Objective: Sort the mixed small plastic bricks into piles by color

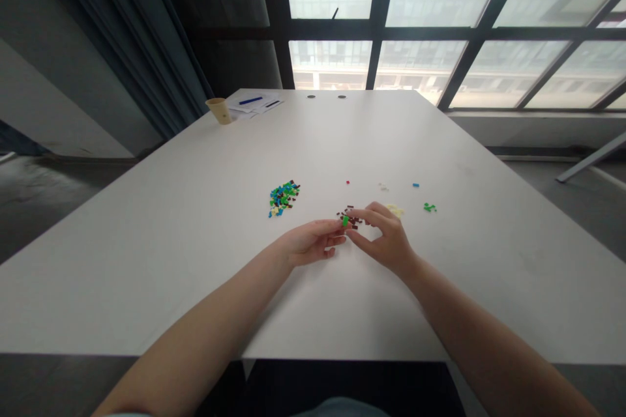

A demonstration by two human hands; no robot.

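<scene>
Both my hands meet over the white table (195,260), just below a small pile of dark brown bricks (350,215). My left hand (315,242) pinches a small green brick (345,221) at its fingertips. My right hand (382,238) is curled, its thumb and forefinger closed toward the same green brick. A mixed pile of blue, green and yellow bricks (282,198) lies to the left of my hands. A few pale yellow bricks (395,210) show behind my right hand.
Scattered on the table are a red brick (347,182), a blue brick (415,185), white bricks (383,187) and green bricks (429,207). A paper cup (219,111) and papers with a pen (254,102) sit at the far left corner. Windows stand behind.
</scene>
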